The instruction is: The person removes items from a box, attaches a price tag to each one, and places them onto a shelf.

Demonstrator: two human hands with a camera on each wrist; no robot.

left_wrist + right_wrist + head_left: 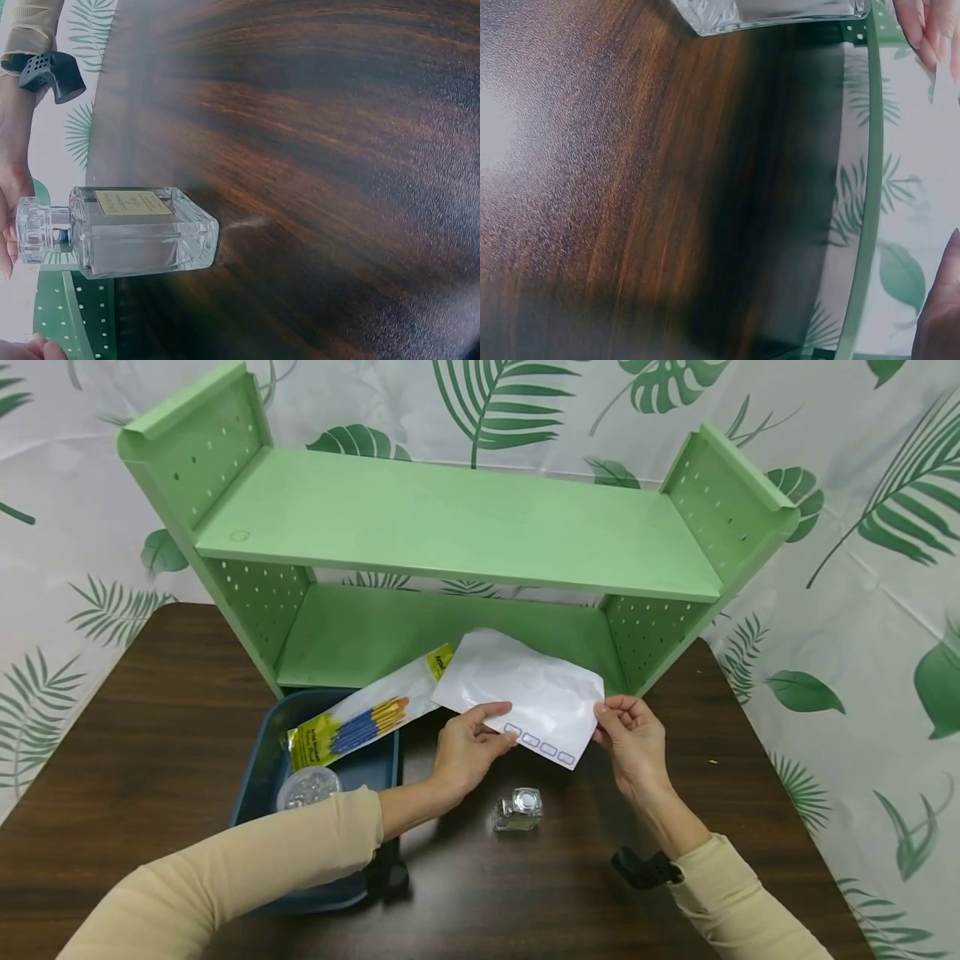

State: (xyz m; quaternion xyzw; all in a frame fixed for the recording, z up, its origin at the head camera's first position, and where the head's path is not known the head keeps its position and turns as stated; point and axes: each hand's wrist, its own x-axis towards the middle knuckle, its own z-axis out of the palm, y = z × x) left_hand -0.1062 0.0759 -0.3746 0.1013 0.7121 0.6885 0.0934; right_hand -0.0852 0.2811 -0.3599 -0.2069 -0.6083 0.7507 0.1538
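Observation:
A glossy white paper sheet (525,693), with a row of small outlined boxes along its near edge, is held up in front of the shelf. My left hand (465,756) pinches its near left edge between thumb and fingers. At the right corner my right hand (633,739) grips it with thumb and fingertips. A clear square glass bottle (517,810) with a faceted cap stands on the table below the sheet. In the left wrist view, that bottle (142,232) shows a pale yellow label. The sheet's far part overlaps the lower shelf in the head view.
A green metal shelf (465,522) stands at the back. To the left, a dark blue tray (378,768) holds a pack of blue-and-yellow brushes (367,722), which sticks out over its rim, and a round clear container (309,787). Dark wooden table (112,760) lies under everything.

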